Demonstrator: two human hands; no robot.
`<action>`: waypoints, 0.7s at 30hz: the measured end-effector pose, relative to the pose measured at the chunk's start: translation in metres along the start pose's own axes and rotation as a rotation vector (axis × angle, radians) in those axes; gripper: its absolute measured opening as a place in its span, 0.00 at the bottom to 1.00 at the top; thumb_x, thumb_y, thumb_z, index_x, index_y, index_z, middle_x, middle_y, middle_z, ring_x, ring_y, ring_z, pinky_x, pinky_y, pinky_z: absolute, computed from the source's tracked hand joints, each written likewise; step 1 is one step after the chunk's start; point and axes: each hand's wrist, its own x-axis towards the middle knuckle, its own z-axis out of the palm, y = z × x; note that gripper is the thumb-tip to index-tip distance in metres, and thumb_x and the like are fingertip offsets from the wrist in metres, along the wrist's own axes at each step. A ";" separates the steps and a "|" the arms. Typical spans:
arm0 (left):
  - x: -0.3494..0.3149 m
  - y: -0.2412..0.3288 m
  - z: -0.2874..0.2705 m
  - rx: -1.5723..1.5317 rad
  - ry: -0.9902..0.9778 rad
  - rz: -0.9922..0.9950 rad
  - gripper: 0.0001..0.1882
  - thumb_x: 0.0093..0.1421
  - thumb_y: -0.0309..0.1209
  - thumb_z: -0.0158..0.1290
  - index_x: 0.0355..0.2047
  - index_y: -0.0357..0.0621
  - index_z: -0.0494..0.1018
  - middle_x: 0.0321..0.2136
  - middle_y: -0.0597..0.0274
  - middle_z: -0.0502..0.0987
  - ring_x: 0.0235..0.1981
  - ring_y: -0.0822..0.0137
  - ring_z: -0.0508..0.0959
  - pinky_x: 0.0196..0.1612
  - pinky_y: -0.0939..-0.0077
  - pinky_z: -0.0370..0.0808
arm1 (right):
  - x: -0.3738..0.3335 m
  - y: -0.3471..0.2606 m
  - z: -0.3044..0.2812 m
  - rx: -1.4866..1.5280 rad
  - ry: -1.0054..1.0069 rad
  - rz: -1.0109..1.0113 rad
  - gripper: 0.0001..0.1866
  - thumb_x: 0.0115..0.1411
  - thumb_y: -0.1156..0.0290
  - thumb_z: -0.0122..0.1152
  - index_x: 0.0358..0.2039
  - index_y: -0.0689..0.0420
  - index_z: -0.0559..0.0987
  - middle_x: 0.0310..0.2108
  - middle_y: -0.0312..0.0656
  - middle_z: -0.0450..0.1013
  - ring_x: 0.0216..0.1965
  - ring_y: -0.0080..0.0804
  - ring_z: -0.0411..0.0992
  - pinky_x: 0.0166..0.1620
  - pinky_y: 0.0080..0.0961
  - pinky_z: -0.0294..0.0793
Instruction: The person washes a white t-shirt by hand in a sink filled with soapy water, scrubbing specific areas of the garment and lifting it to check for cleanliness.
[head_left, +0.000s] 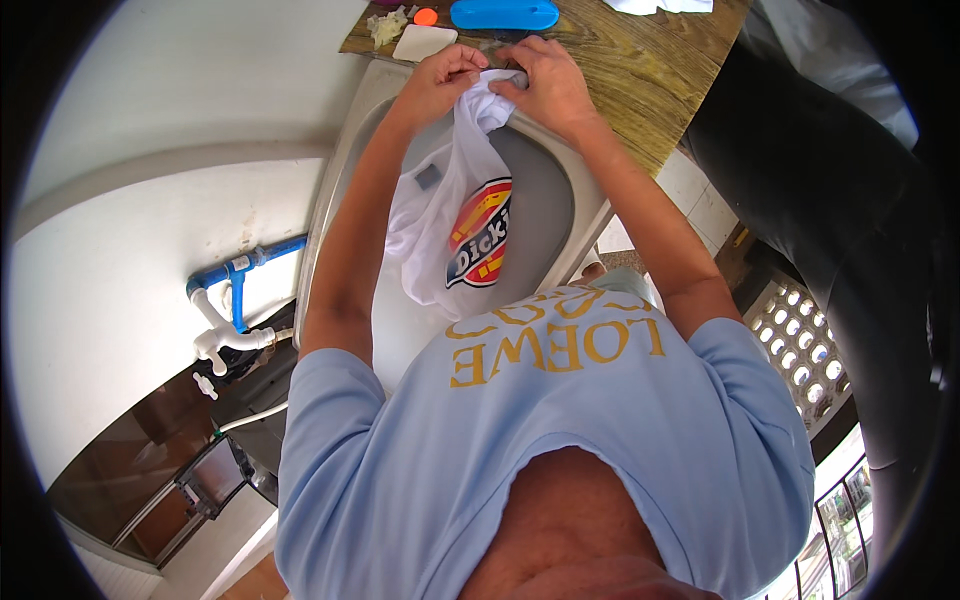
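A white T-shirt (472, 160) with a large red, yellow and black print hangs bunched into a grey basin (545, 215). At its upper end, by the far rim, my left hand (438, 88) pinches the gathered cloth with bent fingers. My right hand (550, 88) grips the same bunched part from the right, thumb toward the left hand. The fingertips of both hands are partly hidden by the fabric and by each other. Lower down, the shirt spreads loosely inside the basin, with a small grey label patch (428, 177) showing on it.
Beyond the basin, a wood-patterned tabletop (640, 90) carries a blue oblong plastic thing (505, 14), a flat whitish block (424, 42), a round orange cap (426, 17) and a crumpled yellowish piece (386, 28). Left of the basin, a white tap (222, 335) joins blue pipes (240, 268).
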 end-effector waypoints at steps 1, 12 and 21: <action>-0.004 -0.001 0.004 -0.045 0.040 0.044 0.07 0.61 0.20 0.49 0.40 0.39 0.70 0.33 0.69 0.74 0.36 0.80 0.71 0.41 0.85 0.68 | 0.000 0.000 -0.002 0.011 -0.020 -0.011 0.18 0.47 0.59 0.67 0.39 0.52 0.81 0.37 0.38 0.73 0.42 0.38 0.68 0.50 0.31 0.68; -0.023 -0.011 0.016 -0.238 0.190 0.108 0.05 0.62 0.21 0.47 0.39 0.42 0.68 0.33 0.71 0.73 0.35 0.81 0.70 0.40 0.86 0.65 | 0.001 0.002 -0.008 0.217 -0.133 0.025 0.13 0.52 0.61 0.64 0.37 0.49 0.81 0.30 0.35 0.76 0.37 0.35 0.70 0.46 0.29 0.68; -0.061 0.036 0.061 0.131 0.599 0.103 0.07 0.60 0.29 0.54 0.35 0.39 0.74 0.24 0.69 0.75 0.23 0.80 0.71 0.27 0.87 0.67 | 0.004 0.013 0.001 0.800 -0.219 0.265 0.08 0.58 0.69 0.60 0.36 0.57 0.80 0.30 0.33 0.77 0.32 0.19 0.72 0.38 0.20 0.71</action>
